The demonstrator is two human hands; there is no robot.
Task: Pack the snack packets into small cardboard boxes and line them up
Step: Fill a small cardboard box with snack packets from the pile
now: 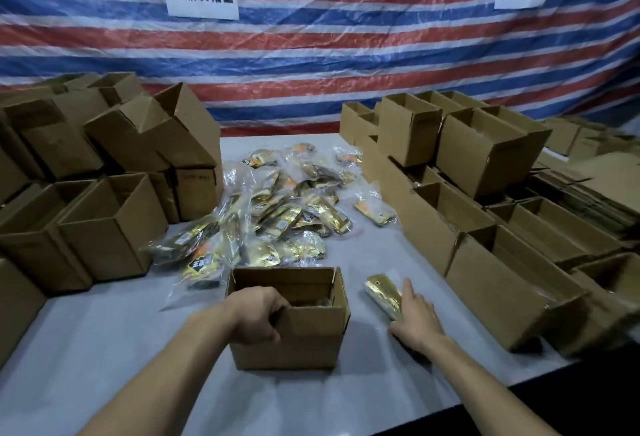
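Gripping the cardboard box holding a packet is the left hand.

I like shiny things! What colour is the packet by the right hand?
The packet is shiny gold; the head view shows it.

Brown cardboard boxes at nine and three o'clock, shiny gold packets centred on a pale grey table, and a red-white-blue striped tarp at twelve.
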